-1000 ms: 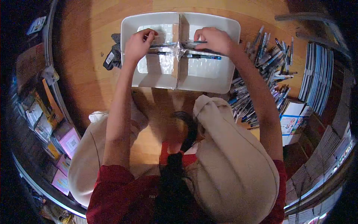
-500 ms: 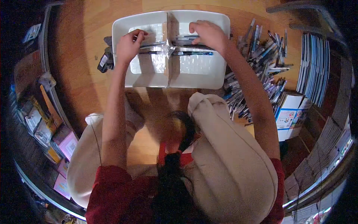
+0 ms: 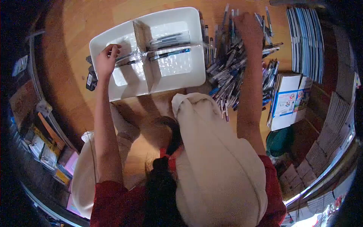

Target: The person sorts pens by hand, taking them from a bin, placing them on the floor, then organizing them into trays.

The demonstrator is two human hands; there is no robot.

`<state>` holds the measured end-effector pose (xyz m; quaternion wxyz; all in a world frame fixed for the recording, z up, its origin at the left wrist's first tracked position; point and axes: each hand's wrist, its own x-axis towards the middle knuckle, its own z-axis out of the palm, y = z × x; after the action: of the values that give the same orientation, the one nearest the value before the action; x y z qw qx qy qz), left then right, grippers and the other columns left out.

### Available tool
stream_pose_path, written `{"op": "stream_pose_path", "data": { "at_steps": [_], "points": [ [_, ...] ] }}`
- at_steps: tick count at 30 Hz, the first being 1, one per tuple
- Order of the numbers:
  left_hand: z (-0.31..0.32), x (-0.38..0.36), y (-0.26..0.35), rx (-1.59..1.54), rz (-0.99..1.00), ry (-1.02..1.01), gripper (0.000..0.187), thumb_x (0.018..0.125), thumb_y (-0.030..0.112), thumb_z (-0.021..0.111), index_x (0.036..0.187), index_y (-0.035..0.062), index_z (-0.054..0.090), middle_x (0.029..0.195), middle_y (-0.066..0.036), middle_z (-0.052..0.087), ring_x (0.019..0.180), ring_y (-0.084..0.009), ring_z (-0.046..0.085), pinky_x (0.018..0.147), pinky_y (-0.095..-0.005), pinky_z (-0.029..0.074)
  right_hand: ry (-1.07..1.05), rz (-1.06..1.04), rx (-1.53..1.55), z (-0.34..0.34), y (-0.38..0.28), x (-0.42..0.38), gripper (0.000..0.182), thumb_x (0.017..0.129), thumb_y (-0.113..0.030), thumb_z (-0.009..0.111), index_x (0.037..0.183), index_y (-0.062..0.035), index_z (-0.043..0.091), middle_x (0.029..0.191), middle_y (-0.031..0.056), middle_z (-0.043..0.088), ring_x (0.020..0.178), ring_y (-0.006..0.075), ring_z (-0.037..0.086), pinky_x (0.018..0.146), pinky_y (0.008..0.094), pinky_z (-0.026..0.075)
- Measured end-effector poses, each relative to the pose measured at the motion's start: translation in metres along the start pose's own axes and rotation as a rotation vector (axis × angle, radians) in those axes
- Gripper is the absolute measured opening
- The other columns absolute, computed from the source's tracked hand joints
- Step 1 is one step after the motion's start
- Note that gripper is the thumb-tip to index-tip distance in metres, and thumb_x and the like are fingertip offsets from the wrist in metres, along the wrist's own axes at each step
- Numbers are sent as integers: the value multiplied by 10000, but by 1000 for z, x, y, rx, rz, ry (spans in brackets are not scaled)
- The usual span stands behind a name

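Note:
A white tray (image 3: 174,80) lies tilted on the floor, divided into compartments by cardboard strips and clear plastic. Over its left side is my left hand (image 3: 106,62), fingers loosely bent and a little apart, with nothing visible in them. Dark pens (image 3: 130,62) lie just below that hand. Several clear pens (image 3: 170,39) rest in the upper right compartment, and a blue pen (image 3: 179,52) lies near the plastic divider. My right hand (image 3: 248,28) is at the upper part of a large pen pile (image 3: 234,60); its fingers are blurred and partly hidden.
A long row of stacked thin booklets (image 3: 307,41) stands at the far right. Below it is a white and blue printed box (image 3: 289,100). A small black object (image 3: 91,80) sits by the tray's left edge. My bent knees (image 3: 194,106) are close below the tray.
My right hand has left the tray and moved right to the pen pile. My left hand stays over the tray's left side. The view has turned, shifting the tray left and tilting it.

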<state>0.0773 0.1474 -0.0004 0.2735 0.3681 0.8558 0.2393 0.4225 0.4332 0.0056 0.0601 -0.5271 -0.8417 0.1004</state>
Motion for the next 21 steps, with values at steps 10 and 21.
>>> {"op": "stream_pose_path", "data": {
  "at_steps": [10, 21],
  "points": [
    [-1, 0, -5, 31, 38, 16, 303, 878, 285, 439, 930, 58, 635, 771, -93, 643, 730, -165, 617, 683, -290, 452, -353, 55, -72, 3, -17, -36, 373, 698, -475, 613, 810, -123, 663, 831, 116, 633, 830, 279, 606, 724, 408, 466],
    [2, 0, -2, -30, 20, 56, 271, 883, 250, 448, 913, 58, 637, 750, -83, 637, 699, -146, 604, 653, -271, 452, -214, 129, 428, 7, 8, -39, 405, 791, -381, 589, 964, -16, 622, 885, 124, 639, 779, 210, 611, 703, 327, 464]
  ]
}}
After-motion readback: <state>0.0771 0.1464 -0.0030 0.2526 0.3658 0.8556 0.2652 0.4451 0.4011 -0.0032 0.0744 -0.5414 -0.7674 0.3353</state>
